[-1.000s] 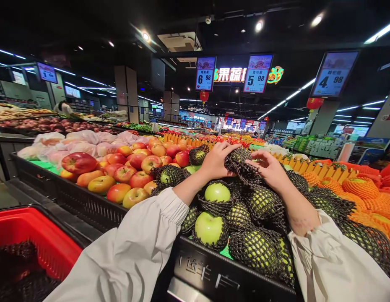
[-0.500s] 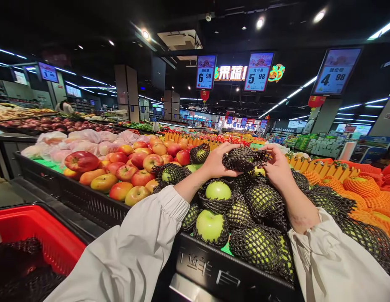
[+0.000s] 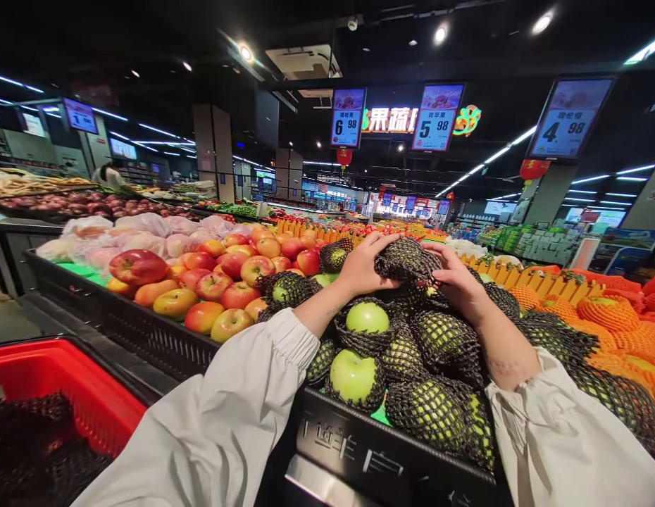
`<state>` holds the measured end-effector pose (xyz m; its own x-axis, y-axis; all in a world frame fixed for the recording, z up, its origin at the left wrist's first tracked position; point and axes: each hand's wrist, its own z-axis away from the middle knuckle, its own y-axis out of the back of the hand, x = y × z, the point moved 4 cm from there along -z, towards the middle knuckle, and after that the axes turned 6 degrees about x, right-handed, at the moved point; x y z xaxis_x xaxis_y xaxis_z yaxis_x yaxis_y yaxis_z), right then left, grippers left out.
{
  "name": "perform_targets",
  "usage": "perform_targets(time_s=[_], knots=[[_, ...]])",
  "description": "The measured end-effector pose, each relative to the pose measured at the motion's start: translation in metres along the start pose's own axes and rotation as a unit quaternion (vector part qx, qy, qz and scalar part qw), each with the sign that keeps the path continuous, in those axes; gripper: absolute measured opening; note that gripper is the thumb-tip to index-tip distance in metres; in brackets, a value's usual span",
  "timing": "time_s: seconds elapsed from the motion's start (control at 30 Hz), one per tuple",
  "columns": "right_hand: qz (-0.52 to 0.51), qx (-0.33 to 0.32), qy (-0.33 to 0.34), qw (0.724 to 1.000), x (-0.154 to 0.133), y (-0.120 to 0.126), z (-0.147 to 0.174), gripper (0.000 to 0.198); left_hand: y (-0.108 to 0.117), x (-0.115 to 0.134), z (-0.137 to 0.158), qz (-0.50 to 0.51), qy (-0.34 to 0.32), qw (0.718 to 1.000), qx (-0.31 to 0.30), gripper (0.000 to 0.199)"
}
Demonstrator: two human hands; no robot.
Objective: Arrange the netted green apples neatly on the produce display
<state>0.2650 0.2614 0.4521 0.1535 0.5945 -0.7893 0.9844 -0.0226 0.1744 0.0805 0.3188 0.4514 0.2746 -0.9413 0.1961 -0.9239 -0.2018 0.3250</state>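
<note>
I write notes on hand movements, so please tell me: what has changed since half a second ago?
The right hand has moved left, toward the left hand; the black netted bundle between them, drawn out to the right before, is now rounder. Nothing was visibly let go. The left hand remains on the bundle; the green apples in front stay put.

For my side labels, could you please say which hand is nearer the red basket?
Left: the left hand is above and right of the red basket in view, holding a black net; the right hand is farther right.
</note>
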Motion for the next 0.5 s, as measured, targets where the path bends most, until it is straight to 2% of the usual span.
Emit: perform_targets(time_s=[0.17,0.37,0.5], knots=[[0.044,-0.006,0.021,0.999,0.0008,0.0033,-0.0031,0.061,-0.0008,0.0003,0.0,-0.005,-0.01,1.0,-0.001,0.083],[0.015,-0.013,0.022,1.0,-0.0048,-0.0028,0.0019,0.064,-0.0008,-0.0031,-0.0002,-0.01,-0.002,1.0,0.004,0.083],[-0.007,0.012,-0.025,1.0,0.0,-0.0018,0.0002,0.051,-0.0004,-0.002,-0.0001,-0.014,-0.011,1.0,-0.001,0.085]])
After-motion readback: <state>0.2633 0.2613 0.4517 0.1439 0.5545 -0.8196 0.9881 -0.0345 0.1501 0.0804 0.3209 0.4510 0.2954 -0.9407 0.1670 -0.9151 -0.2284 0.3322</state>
